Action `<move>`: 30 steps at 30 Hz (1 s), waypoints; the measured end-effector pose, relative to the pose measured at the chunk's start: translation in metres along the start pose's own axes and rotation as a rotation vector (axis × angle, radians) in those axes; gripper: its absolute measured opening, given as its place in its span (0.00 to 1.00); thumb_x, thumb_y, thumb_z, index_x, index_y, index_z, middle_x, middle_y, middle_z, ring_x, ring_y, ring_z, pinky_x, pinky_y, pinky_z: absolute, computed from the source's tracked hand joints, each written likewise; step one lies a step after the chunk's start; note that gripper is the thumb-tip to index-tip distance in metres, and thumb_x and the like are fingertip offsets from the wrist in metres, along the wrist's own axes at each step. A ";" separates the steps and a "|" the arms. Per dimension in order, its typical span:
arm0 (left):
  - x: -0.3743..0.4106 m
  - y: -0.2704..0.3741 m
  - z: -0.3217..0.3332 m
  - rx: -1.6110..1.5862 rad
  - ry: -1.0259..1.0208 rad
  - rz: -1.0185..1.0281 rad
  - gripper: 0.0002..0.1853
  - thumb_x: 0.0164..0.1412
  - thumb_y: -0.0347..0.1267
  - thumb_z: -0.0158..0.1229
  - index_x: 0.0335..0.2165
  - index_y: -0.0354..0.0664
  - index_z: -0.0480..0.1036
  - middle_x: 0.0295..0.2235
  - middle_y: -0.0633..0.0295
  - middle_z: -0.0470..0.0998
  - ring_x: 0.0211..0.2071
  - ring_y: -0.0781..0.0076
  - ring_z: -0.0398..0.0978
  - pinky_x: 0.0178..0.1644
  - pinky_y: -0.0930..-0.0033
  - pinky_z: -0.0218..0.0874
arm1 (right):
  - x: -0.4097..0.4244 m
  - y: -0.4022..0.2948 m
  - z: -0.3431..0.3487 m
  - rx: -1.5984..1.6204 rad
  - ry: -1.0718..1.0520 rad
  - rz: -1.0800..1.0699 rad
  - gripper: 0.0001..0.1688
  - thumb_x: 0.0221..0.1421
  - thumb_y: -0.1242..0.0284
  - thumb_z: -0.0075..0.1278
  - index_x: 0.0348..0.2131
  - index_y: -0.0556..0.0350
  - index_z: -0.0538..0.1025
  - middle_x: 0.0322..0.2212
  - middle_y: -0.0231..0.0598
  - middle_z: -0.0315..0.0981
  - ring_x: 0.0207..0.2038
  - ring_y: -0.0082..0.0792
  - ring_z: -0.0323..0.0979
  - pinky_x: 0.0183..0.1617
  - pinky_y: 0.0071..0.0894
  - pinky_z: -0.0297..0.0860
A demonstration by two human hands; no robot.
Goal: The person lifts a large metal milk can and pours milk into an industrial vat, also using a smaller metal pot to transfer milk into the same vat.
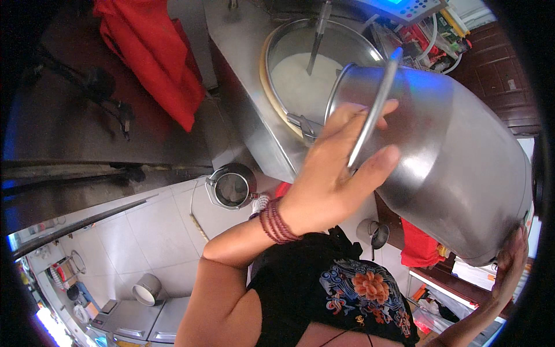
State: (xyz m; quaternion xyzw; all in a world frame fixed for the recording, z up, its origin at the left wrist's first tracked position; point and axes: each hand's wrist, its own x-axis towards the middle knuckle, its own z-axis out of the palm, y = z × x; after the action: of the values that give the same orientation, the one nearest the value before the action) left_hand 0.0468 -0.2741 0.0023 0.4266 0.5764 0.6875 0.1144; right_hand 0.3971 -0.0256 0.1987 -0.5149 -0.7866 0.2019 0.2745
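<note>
A large stainless-steel milk can (468, 147) is tipped on its side, its mouth over the rim of a round steel vat (271, 65). White liquid (299, 82) lies in the vat, and a metal rod (318, 39) slants into it. My left hand (334, 173) is at the can's mouth end, thumb against its wall, with the can's bail handle (377, 108) crossing over the fingers. Under the can's base, my right hand (511, 264) bears against the bottom edge. The can's inside is hidden from me.
The vat sits in a steel counter (256, 117). A control panel (403, 8) is beyond it. A dark metal pail (232, 191) stands on the tiled floor near my foot. Red cloth (151, 56) hangs at left. A pot (147, 288) rests on a steel cabinet behind.
</note>
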 end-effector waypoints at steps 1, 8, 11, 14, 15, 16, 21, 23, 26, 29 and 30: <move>-0.003 -0.007 -0.005 0.043 -0.035 -0.015 0.31 0.57 0.44 0.49 0.55 0.40 0.56 0.44 0.48 0.64 0.49 0.54 0.61 0.53 0.57 0.48 | 0.001 0.003 -0.001 0.012 0.001 -0.020 0.36 0.54 0.54 0.45 0.57 0.53 0.59 0.53 0.40 0.60 0.53 0.30 0.62 0.53 0.27 0.59; -0.013 -0.029 -0.039 0.043 -0.296 -0.199 0.44 0.50 0.54 0.51 0.58 0.40 0.51 0.58 0.47 0.54 0.61 0.54 0.46 0.62 0.59 0.34 | 0.004 -0.014 0.016 0.151 -0.040 -0.025 0.35 0.56 0.56 0.43 0.57 0.54 0.58 0.54 0.41 0.57 0.53 0.30 0.61 0.54 0.27 0.60; -0.012 -0.041 -0.052 0.063 -0.454 -0.242 0.47 0.49 0.57 0.49 0.59 0.38 0.48 0.59 0.47 0.51 0.61 0.56 0.45 0.63 0.61 0.32 | 0.005 -0.012 0.003 0.101 -0.107 0.014 0.35 0.56 0.53 0.43 0.58 0.49 0.58 0.56 0.38 0.54 0.56 0.28 0.56 0.56 0.28 0.58; -0.016 -0.050 -0.060 0.051 -0.483 -0.281 0.50 0.47 0.58 0.49 0.59 0.36 0.47 0.60 0.47 0.48 0.62 0.58 0.41 0.63 0.61 0.29 | 0.006 -0.012 0.008 0.015 -0.093 -0.099 0.35 0.56 0.54 0.44 0.57 0.49 0.59 0.46 0.35 0.66 0.41 0.19 0.67 0.41 0.15 0.64; -0.019 -0.055 -0.062 -0.020 -0.463 -0.299 0.50 0.47 0.58 0.49 0.59 0.35 0.47 0.60 0.47 0.47 0.63 0.58 0.40 0.63 0.62 0.28 | 0.009 -0.011 0.002 -0.039 -0.128 -0.068 0.35 0.56 0.53 0.45 0.57 0.49 0.60 0.41 0.33 0.68 0.34 0.15 0.66 0.36 0.11 0.63; -0.022 -0.059 -0.064 -0.092 -0.444 -0.317 0.50 0.47 0.58 0.49 0.59 0.34 0.46 0.60 0.47 0.47 0.63 0.59 0.40 0.64 0.62 0.27 | 0.009 -0.011 0.001 -0.057 -0.141 -0.058 0.36 0.55 0.53 0.45 0.57 0.49 0.60 0.37 0.31 0.69 0.30 0.13 0.64 0.32 0.10 0.61; -0.029 -0.081 -0.066 -0.320 -0.435 -0.334 0.48 0.48 0.58 0.47 0.59 0.42 0.48 0.61 0.48 0.46 0.63 0.53 0.38 0.63 0.54 0.28 | 0.006 -0.015 0.008 -0.023 -0.098 -0.093 0.37 0.53 0.51 0.47 0.57 0.49 0.60 0.29 0.28 0.68 0.20 0.11 0.56 0.24 0.07 0.55; -0.031 -0.085 -0.065 -0.316 -0.427 -0.329 0.47 0.48 0.59 0.46 0.59 0.41 0.48 0.61 0.49 0.45 0.63 0.55 0.38 0.63 0.55 0.28 | 0.003 -0.019 0.015 -0.001 -0.057 -0.102 0.37 0.54 0.51 0.47 0.57 0.49 0.61 0.29 0.27 0.68 0.20 0.10 0.55 0.24 0.06 0.53; -0.034 -0.087 -0.064 -0.324 -0.412 -0.341 0.47 0.48 0.59 0.45 0.59 0.41 0.48 0.61 0.50 0.45 0.63 0.56 0.38 0.63 0.57 0.28 | 0.003 -0.024 0.026 0.032 -0.064 -0.081 0.35 0.54 0.54 0.47 0.56 0.49 0.61 0.31 0.27 0.68 0.20 0.10 0.55 0.25 0.06 0.53; -0.036 -0.088 -0.065 -0.327 -0.411 -0.333 0.47 0.48 0.60 0.45 0.59 0.42 0.49 0.61 0.50 0.46 0.63 0.57 0.38 0.64 0.57 0.28 | 0.006 -0.024 0.010 0.002 -0.199 -0.019 0.35 0.55 0.54 0.47 0.57 0.49 0.60 0.38 0.31 0.70 0.26 0.12 0.64 0.32 0.08 0.61; -0.035 -0.092 -0.066 -0.339 -0.421 -0.324 0.47 0.48 0.60 0.45 0.59 0.42 0.49 0.61 0.50 0.46 0.63 0.57 0.38 0.64 0.57 0.28 | 0.002 -0.029 0.004 -0.028 -0.230 0.023 0.35 0.55 0.54 0.47 0.57 0.48 0.60 0.40 0.32 0.69 0.27 0.12 0.66 0.33 0.08 0.62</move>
State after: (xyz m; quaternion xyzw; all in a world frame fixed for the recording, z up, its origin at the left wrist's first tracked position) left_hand -0.0094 -0.3142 -0.0935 0.4368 0.4775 0.6433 0.4090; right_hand 0.3739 -0.0351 0.2138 -0.5011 -0.8097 0.2519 0.1727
